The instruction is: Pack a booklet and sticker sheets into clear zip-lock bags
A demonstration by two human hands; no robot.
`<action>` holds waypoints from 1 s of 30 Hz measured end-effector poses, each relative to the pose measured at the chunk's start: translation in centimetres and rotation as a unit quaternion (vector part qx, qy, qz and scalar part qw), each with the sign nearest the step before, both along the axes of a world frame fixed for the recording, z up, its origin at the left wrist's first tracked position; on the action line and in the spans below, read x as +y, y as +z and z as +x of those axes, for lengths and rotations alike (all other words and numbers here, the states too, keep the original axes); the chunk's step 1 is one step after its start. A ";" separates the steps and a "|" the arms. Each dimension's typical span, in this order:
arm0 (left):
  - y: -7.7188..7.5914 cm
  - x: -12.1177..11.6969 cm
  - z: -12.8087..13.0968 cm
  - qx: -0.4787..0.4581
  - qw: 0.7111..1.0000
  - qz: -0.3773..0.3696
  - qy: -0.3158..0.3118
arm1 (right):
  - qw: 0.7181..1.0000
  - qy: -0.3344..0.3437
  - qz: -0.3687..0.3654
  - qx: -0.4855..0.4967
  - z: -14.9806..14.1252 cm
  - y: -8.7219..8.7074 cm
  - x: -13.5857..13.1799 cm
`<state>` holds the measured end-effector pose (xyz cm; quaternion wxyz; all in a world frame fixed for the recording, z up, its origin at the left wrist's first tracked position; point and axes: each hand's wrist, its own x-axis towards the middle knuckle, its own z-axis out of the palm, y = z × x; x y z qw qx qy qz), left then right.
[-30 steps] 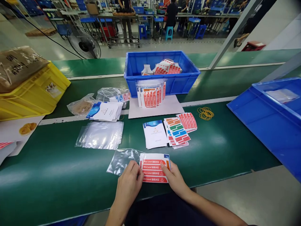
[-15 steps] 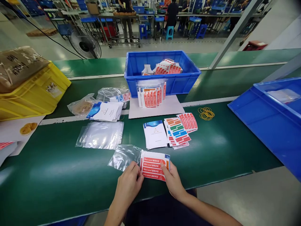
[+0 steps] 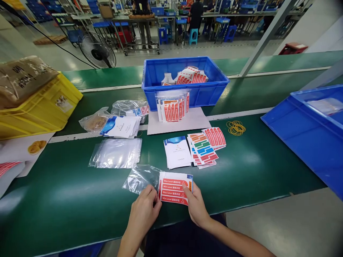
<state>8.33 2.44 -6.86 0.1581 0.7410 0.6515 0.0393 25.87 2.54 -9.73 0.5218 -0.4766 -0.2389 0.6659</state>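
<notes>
My right hand (image 3: 197, 205) is closed on a small stack of red-and-white sticker sheets (image 3: 171, 189), its thumb across the top sheet. Blue and orange edges show beneath that sheet. My left hand (image 3: 147, 207) pinches the near edge of a clear plastic bag (image 3: 142, 178), whose mouth meets the stack's left edge. Whether the sheets reach inside the bag I cannot tell. Beyond my hands lie a pile of white booklets (image 3: 177, 151) with blue tops and a fan of coloured sticker sheets (image 3: 203, 148). Flat clear bags (image 3: 118, 153) are piled to the left.
A blue bin (image 3: 184, 91) stands at the back, filled bags (image 3: 174, 107) leaning on its front. Yellow rubber bands (image 3: 235, 127) lie right of the stickers. A yellow crate (image 3: 66, 103) stands left, another blue bin (image 3: 302, 121) right. More booklets (image 3: 122, 126) lie at left.
My hands and the sticker sheets have shifted very slightly left, with the bag almost in place. The camera view has turned a little.
</notes>
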 end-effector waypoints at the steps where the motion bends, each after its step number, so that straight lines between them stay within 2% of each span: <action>1: 0.0 -0.1 0.2 -0.003 1.000 0.003 -0.002 | 1.000 0.000 0.006 -0.003 -0.1 0.0 0.0; 5: -0.1 -0.2 0.7 -0.038 0.999 0.015 -0.008 | 1.000 0.008 0.015 -0.011 -0.5 0.2 0.0; 10: 0.2 -0.2 0.3 -0.092 0.995 0.026 0.012 | 0.997 0.040 -0.038 0.057 -0.5 0.9 0.3; 13: 0.5 -0.3 0.2 -0.125 0.992 0.017 0.016 | 0.996 0.054 -0.040 0.058 -0.4 1.0 0.5; 16: 0.4 -0.1 0.4 -0.155 0.988 0.005 -0.001 | 0.982 0.183 -0.027 0.028 -0.3 0.9 0.7; 19: 0.2 0.3 0.4 -0.128 0.991 0.019 0.030 | 0.949 0.314 0.006 -0.014 -0.1 0.8 1.0; 22: -0.1 0.8 0.1 -0.080 0.992 0.048 0.087 | 0.940 0.338 0.032 -0.042 0.1 0.7 1.4; 24: -0.3 0.9 -0.3 -0.054 0.992 0.050 0.101 | 0.938 0.341 0.038 -0.057 0.5 0.7 1.6; 30: -0.9 0.7 -0.8 -0.047 0.996 0.052 0.062 | 0.907 0.409 0.058 -0.086 1.7 0.9 2.7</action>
